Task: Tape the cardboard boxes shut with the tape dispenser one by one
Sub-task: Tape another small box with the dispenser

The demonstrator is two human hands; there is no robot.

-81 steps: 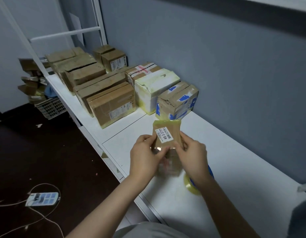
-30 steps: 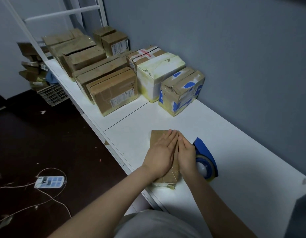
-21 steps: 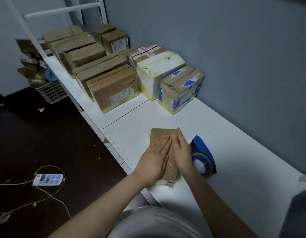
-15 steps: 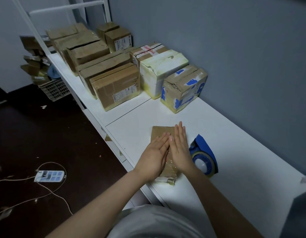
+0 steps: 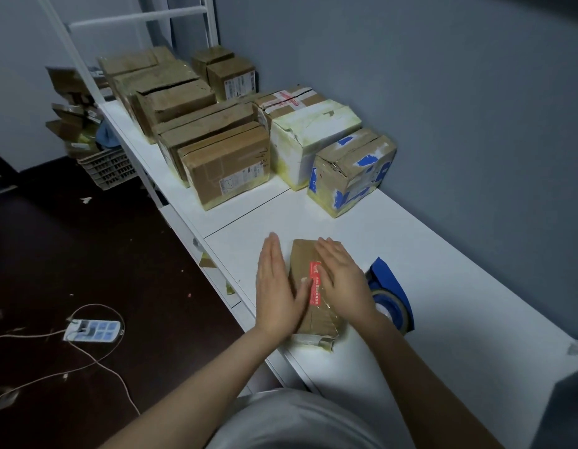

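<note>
Change: half a second ago both palms lay side by side on the middle of the small box (image 5: 302,257). Now the left hand (image 5: 276,293) has slid to its left edge and the right hand (image 5: 342,283) covers its right half, baring a red strip (image 5: 315,283) under glossy tape.
Meaning: the tape is probably being smoothed down, so this box looks nearly sealed.
Fingers: straight and flat on both hands, holding nothing.
Tape dispenser (image 5: 391,296): blue, untouched on the desk (image 5: 443,286), just right of the small box.
Containers: the row of boxes (image 5: 226,163) further along is closed, contents hidden. What the floor crate (image 5: 108,168) holds cannot be told.
</note>
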